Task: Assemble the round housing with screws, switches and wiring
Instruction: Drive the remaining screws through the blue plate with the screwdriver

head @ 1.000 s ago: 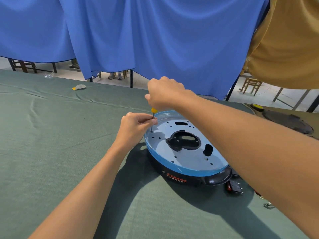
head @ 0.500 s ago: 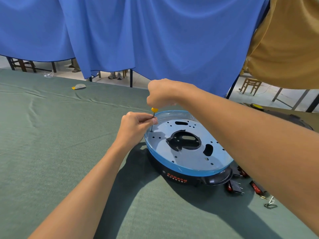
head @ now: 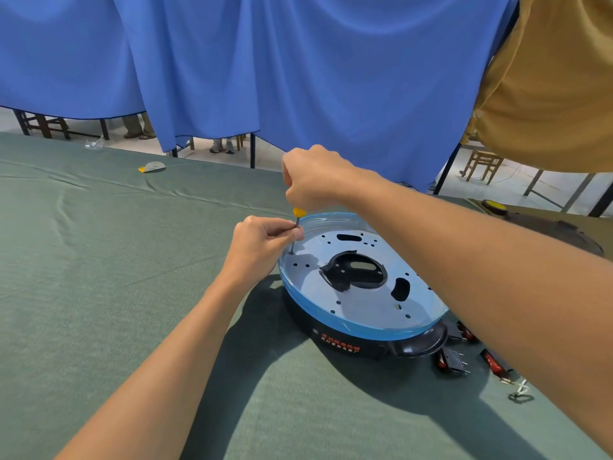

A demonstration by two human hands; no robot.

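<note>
From my remote seat I am looking at a blue curtain [head: 298,78] that is hanging across the whole back of the view, with an ochre cloth [head: 557,94] hanging beside it at the upper right. A green-covered table [head: 99,293] is filling the lower half. The round housing [head: 358,303] is sitting on it right of centre, a black base with red lettering that is carrying a grey metal plate under a blue film; the plate is showing a large black central opening and many small holes. The person's right arm is reaching across over the housing's right side, and the right hand [head: 315,180] is hovering above the far-left rim with its fingers curled into a fist round the handle of a screwdriver [head: 297,224], so that only the yellow lower end of the handle is showing. The left hand [head: 262,244] is resting just left of the rim, its thumb and forefinger pinching the thin shaft while the other fingers are curling in. The screwdriver is standing nearly upright, its tip meeting a hole by the plate's far-left edge; a screw may be sitting under it, but I cannot tell. Black switches [head: 454,360] with red rockers are lying on the cloth just right of the housing, and a short wire [head: 520,395] is lying beyond them. A small grey and yellow piece [head: 152,167] is lying far off near the table's back edge.
</note>
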